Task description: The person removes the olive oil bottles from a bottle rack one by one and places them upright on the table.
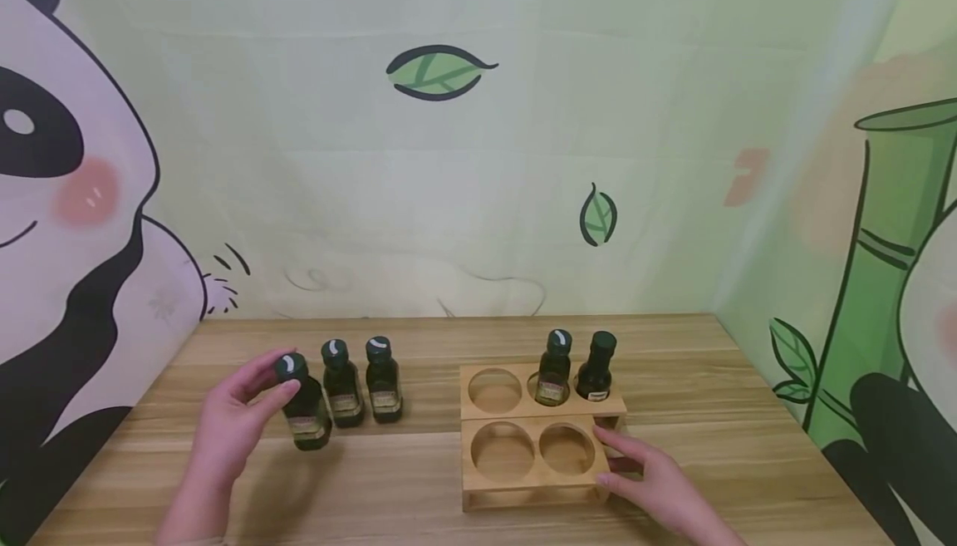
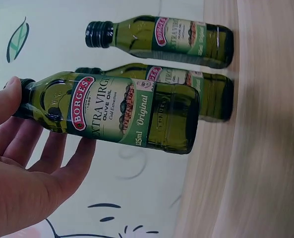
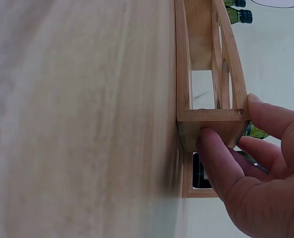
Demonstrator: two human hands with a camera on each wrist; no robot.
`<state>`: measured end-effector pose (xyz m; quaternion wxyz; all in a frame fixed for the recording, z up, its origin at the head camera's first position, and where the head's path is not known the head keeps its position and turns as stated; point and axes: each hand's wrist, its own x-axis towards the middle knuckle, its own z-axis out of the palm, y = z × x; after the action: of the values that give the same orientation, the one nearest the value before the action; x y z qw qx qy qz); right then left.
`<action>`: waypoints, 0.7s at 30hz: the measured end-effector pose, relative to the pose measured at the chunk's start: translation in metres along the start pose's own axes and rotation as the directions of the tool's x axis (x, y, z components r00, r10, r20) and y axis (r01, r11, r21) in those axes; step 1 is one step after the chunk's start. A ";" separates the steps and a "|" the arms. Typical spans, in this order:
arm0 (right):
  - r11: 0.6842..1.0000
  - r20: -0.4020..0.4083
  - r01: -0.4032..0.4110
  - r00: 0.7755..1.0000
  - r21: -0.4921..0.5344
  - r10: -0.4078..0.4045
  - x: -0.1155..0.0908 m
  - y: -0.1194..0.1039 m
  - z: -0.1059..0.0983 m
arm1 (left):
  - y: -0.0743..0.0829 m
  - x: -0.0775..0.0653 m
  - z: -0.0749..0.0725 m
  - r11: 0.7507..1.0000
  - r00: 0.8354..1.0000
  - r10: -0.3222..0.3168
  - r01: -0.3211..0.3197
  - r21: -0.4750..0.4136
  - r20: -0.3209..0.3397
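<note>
Your left hand (image 1: pixel 233 425) pinches a tilted olive oil bottle (image 1: pixel 307 413) by its cap, left of the wooden rack (image 1: pixel 525 413) your right hand (image 1: pixel 658 484) grips; a loosened pinch could drop it. Two standing bottles (image 1: pixel 344 392), blocking its way right, could topple if brushed; two racked bottles (image 1: pixel 554 376) occupy rear holes.

Glossy glass bottles (image 2: pixel 112 111); smooth wooden rack (image 1: pixel 537 428).

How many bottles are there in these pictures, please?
5: one bottle in the left hand, two bottles standing on the table, two more in the back row of the wooden rack.
</note>
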<state>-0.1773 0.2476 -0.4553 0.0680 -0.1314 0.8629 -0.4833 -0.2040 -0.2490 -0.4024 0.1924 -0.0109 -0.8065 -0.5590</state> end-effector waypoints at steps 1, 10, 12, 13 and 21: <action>1.000 0.001 0.006 1.000 -0.002 -0.006 0.000 0.000 0.000 | -0.001 0.001 -0.001 1.000 1.000 -0.003 0.003 0.002 -0.002; 1.000 -0.002 0.012 1.000 -0.004 -0.012 0.000 0.002 0.001 | -0.011 0.006 -0.006 0.999 0.999 -0.039 0.040 0.035 -0.027; 1.000 -0.005 0.017 1.000 -0.004 -0.017 0.000 0.003 0.001 | -0.012 0.008 -0.007 0.998 0.998 -0.048 0.049 0.043 -0.028; 1.000 -0.006 0.018 1.000 -0.004 -0.018 0.000 0.003 0.001 | -0.013 0.009 -0.007 0.998 0.998 -0.051 0.053 0.045 -0.028; 0.999 -0.003 0.033 0.999 0.006 -0.033 -0.001 0.004 0.000 | -0.020 0.016 -0.009 0.997 0.998 -0.054 0.055 0.058 -0.020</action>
<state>-0.1775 0.2499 -0.4591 0.0594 -0.1445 0.8592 -0.4872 -0.2206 -0.2675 -0.4127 0.1846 0.0218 -0.8207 -0.5403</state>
